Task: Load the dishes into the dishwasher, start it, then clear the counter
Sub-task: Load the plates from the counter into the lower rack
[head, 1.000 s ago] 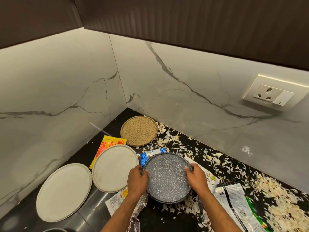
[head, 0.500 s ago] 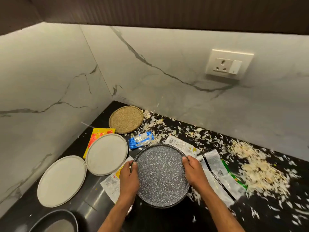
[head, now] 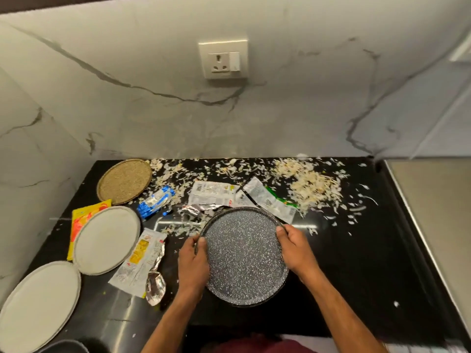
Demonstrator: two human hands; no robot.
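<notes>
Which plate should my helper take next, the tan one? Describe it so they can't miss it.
Start at the wall socket and drop to the black counter's back-left corner. There lies the tan plate, round and grainy like woven straw. The two plates nearer the front are smooth and off-white, and both hands hold the dark speckled plate.

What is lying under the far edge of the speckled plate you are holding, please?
Past the speckled plate's far rim, a white wrapper, crumpled foil and a green-edged wrapper stick out. How far they run beneath the plate is hidden.
</notes>
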